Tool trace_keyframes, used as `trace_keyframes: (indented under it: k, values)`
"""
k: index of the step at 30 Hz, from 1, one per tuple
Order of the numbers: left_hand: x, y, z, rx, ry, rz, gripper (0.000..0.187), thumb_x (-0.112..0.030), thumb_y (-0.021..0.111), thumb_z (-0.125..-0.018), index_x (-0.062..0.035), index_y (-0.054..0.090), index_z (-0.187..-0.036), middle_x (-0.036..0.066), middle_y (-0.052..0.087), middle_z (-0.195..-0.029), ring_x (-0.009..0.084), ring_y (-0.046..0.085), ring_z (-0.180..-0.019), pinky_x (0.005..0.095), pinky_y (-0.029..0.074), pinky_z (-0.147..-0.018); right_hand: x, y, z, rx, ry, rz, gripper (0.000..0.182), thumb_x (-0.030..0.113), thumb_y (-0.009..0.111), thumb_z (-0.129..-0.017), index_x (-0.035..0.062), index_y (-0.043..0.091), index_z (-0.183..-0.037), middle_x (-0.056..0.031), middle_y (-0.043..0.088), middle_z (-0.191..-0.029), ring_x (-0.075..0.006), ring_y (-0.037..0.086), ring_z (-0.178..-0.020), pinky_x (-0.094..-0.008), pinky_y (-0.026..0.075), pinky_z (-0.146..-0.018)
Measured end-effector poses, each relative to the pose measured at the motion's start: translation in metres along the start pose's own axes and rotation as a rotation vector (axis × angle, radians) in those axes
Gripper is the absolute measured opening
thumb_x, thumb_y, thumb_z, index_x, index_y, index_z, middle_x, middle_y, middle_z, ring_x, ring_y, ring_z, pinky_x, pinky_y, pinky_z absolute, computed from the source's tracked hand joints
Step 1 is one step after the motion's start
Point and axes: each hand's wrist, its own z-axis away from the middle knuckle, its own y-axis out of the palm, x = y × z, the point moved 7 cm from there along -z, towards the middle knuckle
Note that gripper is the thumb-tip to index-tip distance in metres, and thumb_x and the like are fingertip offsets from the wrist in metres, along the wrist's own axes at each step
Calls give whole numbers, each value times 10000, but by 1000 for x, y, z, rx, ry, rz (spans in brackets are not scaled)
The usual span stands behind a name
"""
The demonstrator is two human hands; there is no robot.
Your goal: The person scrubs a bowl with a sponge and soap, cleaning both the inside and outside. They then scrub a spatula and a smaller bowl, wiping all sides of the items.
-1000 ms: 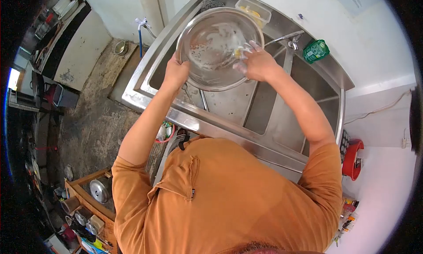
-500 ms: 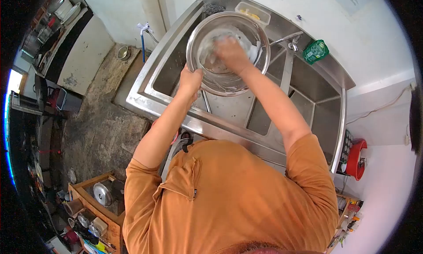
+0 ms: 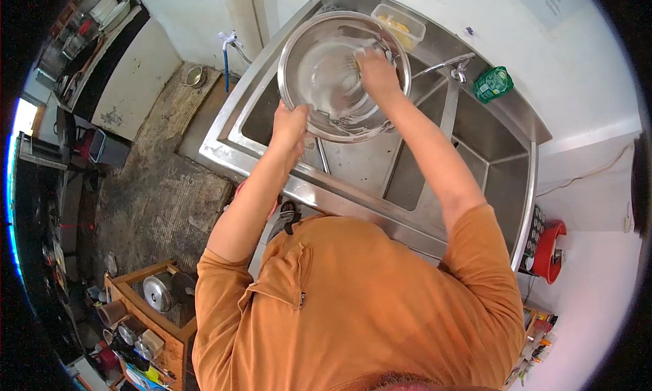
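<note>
Behind the sink [image 3: 356,167] rises a wht wall [image 3: 587,72], & off to the sink's L runs a dark, worn floor [image 3: 156,146]. Sink itself is s/steel, basins side by side. Person in orange-brn shirt [image 3: 380,296] is at the sink's front, arms reaching out over it. Wood stand [image 3: 182,333] is L of & nearer than the sink, w/ pots etc. on it, incl. a shiny rnd lid [image 3: 157,293].

Lg metal bowl [image 3: 339,89] is over the sink's L basin, approx. tilted; can't tell if it touches the sink. Wht suds streak its inside. Red rnd obj. [image 3: 549,252] just R of the sink. Clear plastic box [image 3: 413,26], w/ yellow stuff in it, on the sink's back ledge.

L hand [image 3: 290,127], over the sink's L basin, pinches the bowl's near-L rim, thumb on top; other fingers mostly hidden. R hand [image 3: 379,73], also over that basin, is down inside the bowl, sudsy & blurred; fingers look bent, can't tell if spread or pressed tog. Small yellow bit [image 3: 358,64] shows by its fingertips. Tap [image 3: 460,70] at the sink's back, grn pouch [image 3: 494,85] just R of it on the sink's back ledge.
</note>
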Motion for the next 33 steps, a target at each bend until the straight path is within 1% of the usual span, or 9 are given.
trace_keyframes:
  k: [2,4,10,14,17,21,26,29,33]
  values:
    - [0,-3,-4,-25,-21,-19,430,-35,544,-825,-41,490,-1252,114,595,-944,256,608,-771,428,524,-626,16,27,22,155,-52,101,269,22,516,-824,61,638,-1060,-191,621,-1042,-400,610,-930,-471,510,-817]
    - [14,1,-16,-40,39,29,507,-3,512,-825,-55,488,-1329,121,638,-1032,172,599,-768,322,494,-616,58,54,41,318,-203,-196,209,50,557,-810,67,668,-986,-218,652,-996,-382,629,-937,-465,511,-854]
    - [20,1,-8,-6,58,-143,510,6,522,-809,-58,512,-1314,98,649,-983,147,582,-700,302,462,-555,58,13,13,-141,-491,-143,194,77,600,-802,96,659,-986,-143,620,-1115,-362,600,-1027,-454,491,-863]
    - [23,2,2,20,-2,-133,387,-55,521,-837,-78,507,-1223,52,561,-840,166,531,-650,327,430,-512,-9,-12,-17,-15,-422,-120,140,81,623,-784,82,663,-918,-112,602,-1122,-345,586,-1031,-444,492,-856]
    - [8,-2,8,14,24,-169,378,-72,520,-837,-83,514,-1215,46,562,-841,167,529,-662,328,418,-515,-2,-38,15,-19,-626,189,76,95,633,-780,67,665,-842,-119,612,-1057,-334,584,-996,-435,491,-840]
    - [2,-14,-14,-13,6,-156,397,-56,528,-817,-75,513,-1214,67,572,-893,196,563,-736,365,456,-562,6,-13,74,333,-185,105,132,123,640,-774,80,704,-882,-110,633,-1058,-300,588,-1018,-421,466,-903]
    - [15,-16,-16,14,-54,48,449,-39,536,-804,-32,483,-1250,130,586,-1028,280,614,-888,444,545,-711,11,-37,83,464,-318,-61,184,92,642,-770,92,701,-944,-104,620,-1112,-299,575,-1058,-446,438,-925]
    - [17,-12,-11,61,-94,-9,483,-35,539,-799,-6,459,-1275,159,574,-1113,320,613,-967,483,554,-794,-17,-71,52,310,-326,184,232,105,633,-815,77,668,-1042,-121,597,-1138,-305,571,-1069,-440,455,-923]
    - [27,-9,-2,66,-167,-33,457,-47,547,-816,-6,469,-1265,150,581,-1080,306,616,-945,467,556,-757,-43,-81,29,-168,-56,-63,414,70,609,-834,90,567,-1245,-162,561,-1170,-325,561,-1093,-423,474,-932]
